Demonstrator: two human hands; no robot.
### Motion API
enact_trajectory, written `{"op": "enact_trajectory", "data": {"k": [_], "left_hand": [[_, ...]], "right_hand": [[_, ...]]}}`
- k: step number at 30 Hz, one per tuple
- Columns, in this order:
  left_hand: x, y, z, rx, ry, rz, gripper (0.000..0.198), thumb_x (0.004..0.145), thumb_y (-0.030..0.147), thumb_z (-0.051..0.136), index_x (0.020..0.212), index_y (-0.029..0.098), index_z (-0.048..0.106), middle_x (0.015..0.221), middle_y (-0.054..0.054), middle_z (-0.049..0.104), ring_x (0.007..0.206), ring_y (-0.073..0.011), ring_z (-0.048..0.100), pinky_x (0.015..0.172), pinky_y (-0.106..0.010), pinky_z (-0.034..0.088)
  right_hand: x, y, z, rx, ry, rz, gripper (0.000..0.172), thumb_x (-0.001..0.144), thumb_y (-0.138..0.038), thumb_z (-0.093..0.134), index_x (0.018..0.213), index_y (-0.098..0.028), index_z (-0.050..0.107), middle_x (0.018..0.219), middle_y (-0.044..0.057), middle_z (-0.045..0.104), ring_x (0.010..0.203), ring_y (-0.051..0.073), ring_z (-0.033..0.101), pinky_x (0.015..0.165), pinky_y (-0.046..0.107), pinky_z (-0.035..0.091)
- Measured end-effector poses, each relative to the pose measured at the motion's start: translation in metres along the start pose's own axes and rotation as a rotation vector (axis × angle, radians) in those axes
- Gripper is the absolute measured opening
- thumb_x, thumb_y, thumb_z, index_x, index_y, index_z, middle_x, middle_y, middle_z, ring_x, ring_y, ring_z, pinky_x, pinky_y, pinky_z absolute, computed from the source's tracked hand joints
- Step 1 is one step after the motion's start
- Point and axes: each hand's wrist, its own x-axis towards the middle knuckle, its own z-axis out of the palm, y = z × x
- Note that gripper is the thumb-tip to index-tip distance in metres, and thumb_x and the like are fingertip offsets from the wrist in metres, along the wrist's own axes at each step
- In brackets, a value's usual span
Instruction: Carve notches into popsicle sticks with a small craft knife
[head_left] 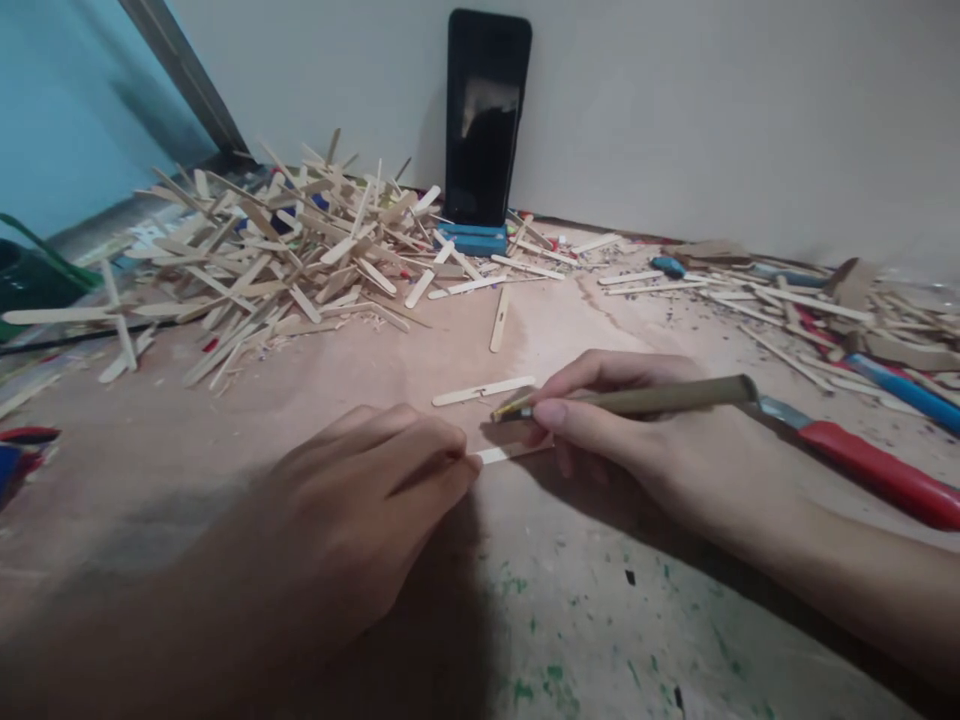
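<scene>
Left hand point(360, 500), nearest the camera: fingers curled down, fingertips pinching one end of a small wooden stick point(504, 453) lying flat on the brown work table point(600, 620). Right hand point(637, 430): closed around a long olive-handled tool point(645, 398), tip resting just above the same stick. Large heap of wooden sticks point(285, 250): far left of the table. Black phone point(484, 120): upright against the wall on a blue stand point(472, 238). Red-handled knife point(870, 465): right of the right hand. Single stick point(484, 390): just beyond the tool tip.
</scene>
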Motion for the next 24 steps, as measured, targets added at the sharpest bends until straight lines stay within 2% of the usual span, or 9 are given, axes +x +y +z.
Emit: {"op": "enact_trajectory", "data": {"k": [3,6,8,10,12,16,19,21,24], "left_hand": [[-0.002,-0.001,0.002,-0.001,-0.025,0.01,0.055,0.131,0.011,0.035,0.114,0.025,0.086,0.116,-0.007,0.092,0.098,-0.0284,0.087,0.091,-0.044,0.07],[-0.005,-0.001,0.005,-0.081,-0.053,-0.048,0.045,0.124,0.007,0.045,0.117,0.027,0.085,0.12,-0.005,0.091,0.105,-0.0281,0.086,0.1,-0.042,0.071],[-0.007,0.001,0.009,-0.156,-0.076,-0.148,0.029,0.123,0.016,0.061,0.124,0.029,0.087,0.127,-0.005,0.09,0.119,-0.0304,0.085,0.113,-0.042,0.072],[-0.01,0.004,0.013,-0.178,-0.091,-0.236,0.016,0.123,0.032,0.074,0.129,0.031,0.089,0.129,-0.007,0.089,0.131,-0.0344,0.083,0.122,-0.046,0.072],[-0.011,0.007,0.018,-0.159,-0.1,-0.258,0.02,0.124,0.045,0.076,0.131,0.031,0.089,0.129,-0.009,0.087,0.138,-0.037,0.081,0.126,-0.049,0.073],[-0.011,0.006,0.021,-0.127,-0.1,-0.193,0.026,0.126,0.052,0.072,0.131,0.032,0.087,0.13,-0.009,0.087,0.141,-0.0371,0.081,0.126,-0.05,0.074],[-0.011,0.001,0.018,-0.091,-0.079,-0.141,0.025,0.129,0.05,0.068,0.129,0.033,0.086,0.128,-0.007,0.088,0.135,-0.034,0.083,0.12,-0.046,0.074],[-0.01,-0.002,0.014,-0.058,-0.052,-0.096,0.032,0.135,0.04,0.056,0.123,0.032,0.085,0.124,-0.005,0.088,0.122,-0.0293,0.083,0.111,-0.043,0.072],[-0.007,-0.005,0.009,-0.013,-0.03,-0.016,0.057,0.141,0.026,0.03,0.11,0.028,0.078,0.119,-0.004,0.087,0.104,-0.0257,0.078,0.096,-0.045,0.063]], "right_hand": [[0.001,-0.004,0.003,-0.019,-0.01,0.007,0.056,0.097,-0.066,0.114,0.072,-0.027,0.083,0.066,0.005,0.076,0.057,0.018,0.066,0.05,0.03,0.051],[0.005,-0.003,0.003,-0.029,-0.037,0.006,0.055,0.095,-0.064,0.116,0.071,-0.026,0.084,0.067,0.006,0.079,0.057,0.017,0.069,0.055,0.03,0.059],[0.007,0.0,0.001,0.005,-0.05,0.027,0.053,0.094,-0.061,0.117,0.073,-0.024,0.085,0.069,0.007,0.081,0.057,0.017,0.07,0.055,0.028,0.06],[0.008,0.002,0.001,0.049,-0.045,0.057,0.051,0.092,-0.058,0.119,0.074,-0.023,0.086,0.071,0.008,0.082,0.057,0.016,0.071,0.055,0.026,0.06],[0.008,0.003,0.001,0.089,-0.035,0.081,0.052,0.089,-0.056,0.121,0.073,-0.022,0.085,0.073,0.009,0.084,0.057,0.015,0.071,0.054,0.023,0.059],[0.008,0.0,0.003,0.068,-0.046,0.088,0.052,0.084,-0.054,0.124,0.073,-0.02,0.087,0.073,0.01,0.085,0.056,0.015,0.073,0.053,0.021,0.059],[0.009,-0.001,0.003,0.028,-0.033,0.062,0.056,0.085,-0.059,0.124,0.072,-0.02,0.087,0.072,0.01,0.084,0.053,0.015,0.072,0.051,0.021,0.057],[0.009,0.0,0.003,0.001,-0.036,0.045,0.057,0.087,-0.061,0.122,0.072,-0.02,0.086,0.071,0.009,0.084,0.053,0.015,0.071,0.05,0.02,0.056],[0.01,-0.001,0.003,-0.043,-0.04,0.028,0.058,0.089,-0.063,0.121,0.07,-0.021,0.086,0.069,0.008,0.082,0.051,0.014,0.07,0.049,0.02,0.056]]}}
